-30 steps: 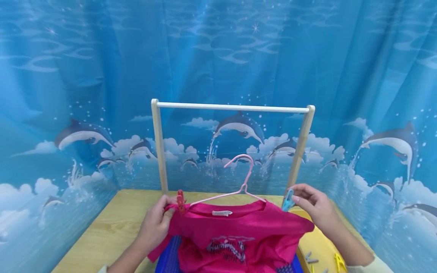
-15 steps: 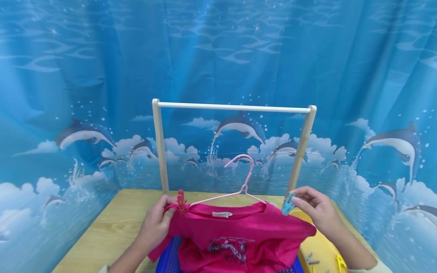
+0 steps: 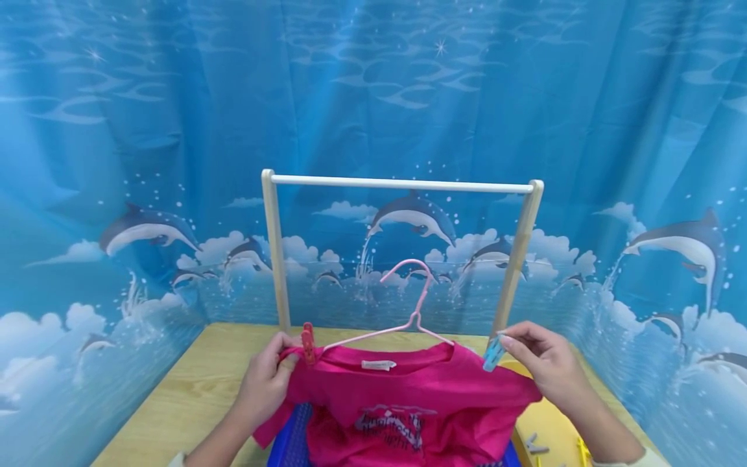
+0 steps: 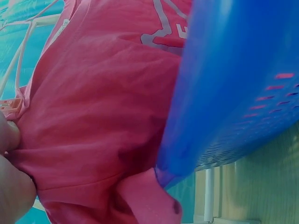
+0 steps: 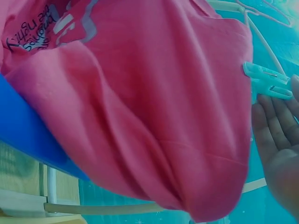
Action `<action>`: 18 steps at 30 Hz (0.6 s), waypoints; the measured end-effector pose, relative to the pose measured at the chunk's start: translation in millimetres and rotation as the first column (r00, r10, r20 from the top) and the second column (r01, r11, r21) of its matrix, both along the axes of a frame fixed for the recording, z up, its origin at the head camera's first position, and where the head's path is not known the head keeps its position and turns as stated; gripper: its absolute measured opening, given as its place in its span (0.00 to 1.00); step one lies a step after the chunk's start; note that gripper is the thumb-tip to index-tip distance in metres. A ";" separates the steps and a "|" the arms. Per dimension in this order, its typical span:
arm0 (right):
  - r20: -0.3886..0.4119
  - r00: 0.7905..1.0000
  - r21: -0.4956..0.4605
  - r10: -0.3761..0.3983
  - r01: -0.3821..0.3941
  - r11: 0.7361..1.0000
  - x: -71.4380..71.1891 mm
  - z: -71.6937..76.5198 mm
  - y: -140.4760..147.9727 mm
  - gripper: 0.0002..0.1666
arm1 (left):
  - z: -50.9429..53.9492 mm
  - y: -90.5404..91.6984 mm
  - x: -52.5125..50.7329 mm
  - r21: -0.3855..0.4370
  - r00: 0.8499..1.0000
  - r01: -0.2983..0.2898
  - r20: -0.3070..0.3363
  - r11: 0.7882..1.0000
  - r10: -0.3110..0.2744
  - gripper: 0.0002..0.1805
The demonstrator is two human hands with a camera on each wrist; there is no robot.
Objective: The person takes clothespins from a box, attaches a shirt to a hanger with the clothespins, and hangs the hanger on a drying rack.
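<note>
A pink shirt point(image 3: 385, 389) with printed lettering hangs on a pink hanger point(image 3: 415, 305), whose hook sticks up freely. My left hand point(image 3: 267, 376) pinches the shirt's shoulder at the left, just outside a red clothespin point(image 3: 308, 344) that is clipped near the collar. At the other shoulder my right hand point(image 3: 543, 360) pinches a light blue clothespin point(image 3: 493, 353) by its handle end. In the right wrist view the tip of this light blue clothespin point(image 5: 266, 80) meets the shirt's edge; whether it bites the cloth, I cannot tell.
Below the shirt is a blue perforated basket point(image 3: 292, 436). To its right a yellow tray point(image 3: 548, 421) holds several clothespins, a grey clothespin point(image 3: 534, 443) among them. Behind stands a small wooden rack with a white bar point(image 3: 403, 183) on the wooden table point(image 3: 181, 383).
The light blue clothespin and my right hand have lowered slightly, and the clothespin has tilted. The hanger has shifted a little to the left. My left hand keeps its grip on the shirt.
</note>
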State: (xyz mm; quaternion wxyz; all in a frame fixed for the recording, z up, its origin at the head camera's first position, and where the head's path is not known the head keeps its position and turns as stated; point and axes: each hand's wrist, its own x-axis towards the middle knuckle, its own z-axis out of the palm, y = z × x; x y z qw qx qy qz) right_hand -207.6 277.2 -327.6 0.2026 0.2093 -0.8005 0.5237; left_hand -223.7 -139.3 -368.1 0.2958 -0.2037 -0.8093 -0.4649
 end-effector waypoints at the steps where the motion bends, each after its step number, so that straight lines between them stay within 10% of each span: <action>1: -0.007 1.000 0.013 -0.015 0.016 1.000 0.2 -0.4 -0.6 0.08 | 0.3 0.1 0.0 0.003 1.000 -0.002 0.002 1.000 0.002 0.11; 18: -0.115 0.993 0.098 -0.021 0.032 0.995 2.0 -5.2 -6.0 0.08 | 1.7 0.0 -2.6 0.075 1.000 -0.001 -0.023 0.997 0.003 0.10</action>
